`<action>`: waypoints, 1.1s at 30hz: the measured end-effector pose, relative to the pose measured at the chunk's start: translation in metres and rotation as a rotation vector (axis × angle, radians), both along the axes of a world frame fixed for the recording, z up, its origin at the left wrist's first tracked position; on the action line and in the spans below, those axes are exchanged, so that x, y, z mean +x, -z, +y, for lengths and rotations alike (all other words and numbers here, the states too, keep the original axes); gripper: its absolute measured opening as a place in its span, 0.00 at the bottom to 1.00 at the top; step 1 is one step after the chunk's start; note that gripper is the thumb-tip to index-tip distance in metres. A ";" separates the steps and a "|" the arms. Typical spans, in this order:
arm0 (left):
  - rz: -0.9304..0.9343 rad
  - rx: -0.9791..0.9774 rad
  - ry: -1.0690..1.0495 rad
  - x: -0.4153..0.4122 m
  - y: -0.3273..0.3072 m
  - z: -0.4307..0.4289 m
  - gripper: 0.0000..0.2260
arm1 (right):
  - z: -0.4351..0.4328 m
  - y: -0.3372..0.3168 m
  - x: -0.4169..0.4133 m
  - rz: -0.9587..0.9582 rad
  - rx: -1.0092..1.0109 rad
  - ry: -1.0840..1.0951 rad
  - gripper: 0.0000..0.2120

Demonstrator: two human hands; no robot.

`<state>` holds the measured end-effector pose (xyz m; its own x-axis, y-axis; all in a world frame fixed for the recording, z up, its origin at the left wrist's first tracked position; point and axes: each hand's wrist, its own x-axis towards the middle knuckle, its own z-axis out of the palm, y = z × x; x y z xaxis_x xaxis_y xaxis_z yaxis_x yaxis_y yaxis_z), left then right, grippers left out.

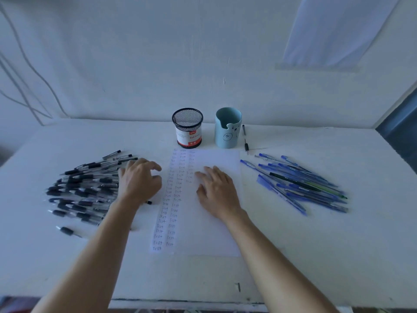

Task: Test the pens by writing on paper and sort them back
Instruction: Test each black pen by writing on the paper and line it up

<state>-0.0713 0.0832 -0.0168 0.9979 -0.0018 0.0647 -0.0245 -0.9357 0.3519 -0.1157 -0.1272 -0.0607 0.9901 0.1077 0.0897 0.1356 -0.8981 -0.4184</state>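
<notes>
Left hand (138, 179) rests with fingers curled on black pens (83, 190) at left; whether it grips one is unclear. Right hand (216, 188) lies flat, empty, on paper (212, 240).

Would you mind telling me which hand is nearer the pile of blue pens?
Right. The right hand lies on the paper beside the pile of blue pens; the left hand is farther away.

— Where do we have our left hand (138, 179)?

— Palm down, toward the left side of the table (293, 256), fingers loosely curled, holding nothing that we can see. Our forearm runs up from the near edge.

— And our right hand (217, 192)?

— Flat, palm down, fingers spread and pointing toward the far edge, near the table's middle. Both our arms are bare and well apart.
</notes>
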 end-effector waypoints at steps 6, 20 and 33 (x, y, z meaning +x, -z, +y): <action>0.048 0.082 -0.015 -0.015 0.002 0.026 0.17 | 0.000 0.000 -0.002 -0.035 0.000 0.009 0.22; -0.342 -0.262 0.298 -0.022 -0.007 0.000 0.05 | -0.001 -0.016 -0.006 0.155 -0.005 -0.018 0.28; -0.110 -0.998 0.119 -0.022 -0.035 -0.052 0.22 | -0.024 -0.010 -0.023 0.061 -0.067 0.019 0.32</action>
